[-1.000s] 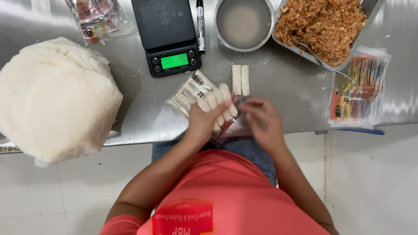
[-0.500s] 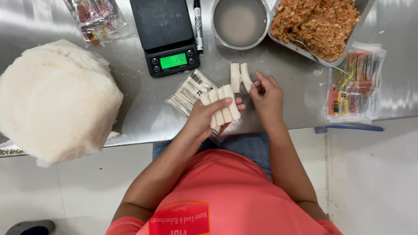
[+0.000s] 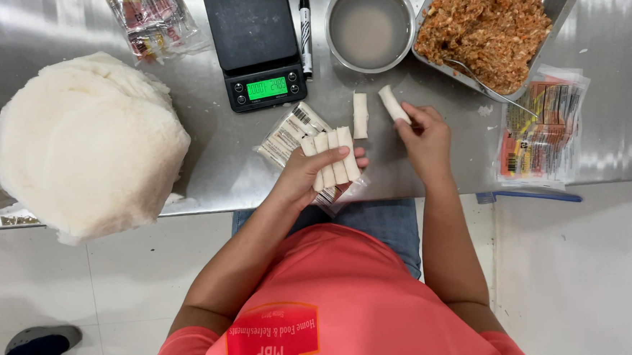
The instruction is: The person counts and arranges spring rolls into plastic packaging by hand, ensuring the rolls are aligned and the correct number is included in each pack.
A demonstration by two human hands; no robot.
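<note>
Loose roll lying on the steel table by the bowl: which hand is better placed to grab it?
Right, probably. The right hand is just beside the loose roll, but already pinches another roll. The left hand sits lower and is full: it holds a row of rolls.

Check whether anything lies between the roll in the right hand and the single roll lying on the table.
Nothing visible does. The right hand holds a roll just right of the lying roll; only bare steel table separates them.
</note>
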